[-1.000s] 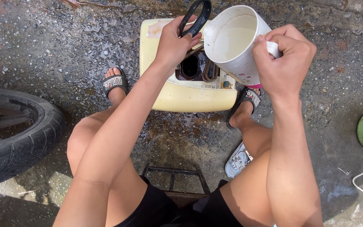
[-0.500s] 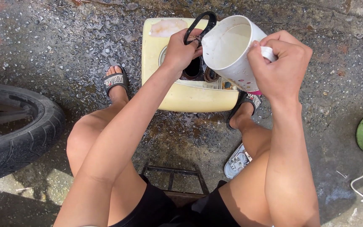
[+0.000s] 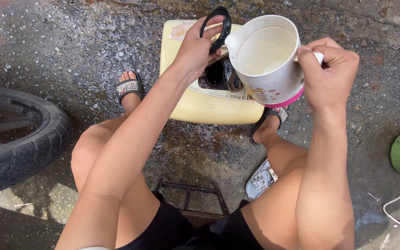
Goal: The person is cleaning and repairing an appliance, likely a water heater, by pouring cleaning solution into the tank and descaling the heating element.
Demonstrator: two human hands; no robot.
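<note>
Wet, gritty pavement is lying below. The white kettle [image 3: 268, 60] is hanging tilted in the right hand [image 3: 328, 74], fist closing around its handle, spout toward the left hand [image 3: 195, 48], which is gripping a black ring [image 3: 216, 28] clear above the yellow casing [image 3: 200, 104]; a tyre [image 3: 17, 143] is sitting far left.

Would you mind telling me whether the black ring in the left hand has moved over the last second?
No, hardly: the black ring stays in the left hand, at the far edge of the yellow box, beside the white kettle.
</note>
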